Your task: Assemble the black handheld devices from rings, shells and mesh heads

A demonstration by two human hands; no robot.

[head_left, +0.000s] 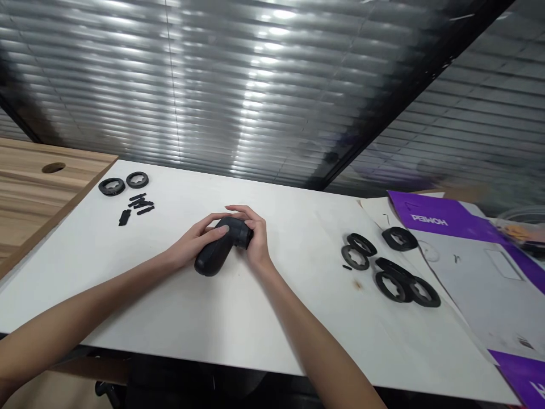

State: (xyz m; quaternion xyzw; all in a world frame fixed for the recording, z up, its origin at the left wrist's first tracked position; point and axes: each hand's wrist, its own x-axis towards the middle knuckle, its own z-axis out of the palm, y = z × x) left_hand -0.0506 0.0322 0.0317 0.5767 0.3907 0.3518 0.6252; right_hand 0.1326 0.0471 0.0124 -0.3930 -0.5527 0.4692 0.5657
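Black plastic housing (214, 254) is held in both hands above the middle of a white tabletop (238, 324), its rounded body toward the lower left and its wider collar (242, 233) toward the upper right. Slatted blinds (213, 85) fill the view behind the table. A wooden desk (42, 196) adjoins the table's far left end, and a purple-and-grey card (460, 255) lies at the right end. Several black rings (389, 287) with star-shaped openings lie well to the right of the hands, some overlapping. Two similar rings (125, 183) and some black strips (140, 204) lie well to the left. A tiny black bit (347, 267) lies just beside the right-hand rings. The left hand (191, 241) grasps the body, its fingers (212, 225) closed over the top. The right hand (258, 244) grasps the collar end, its fingers (251, 218) curled around it.
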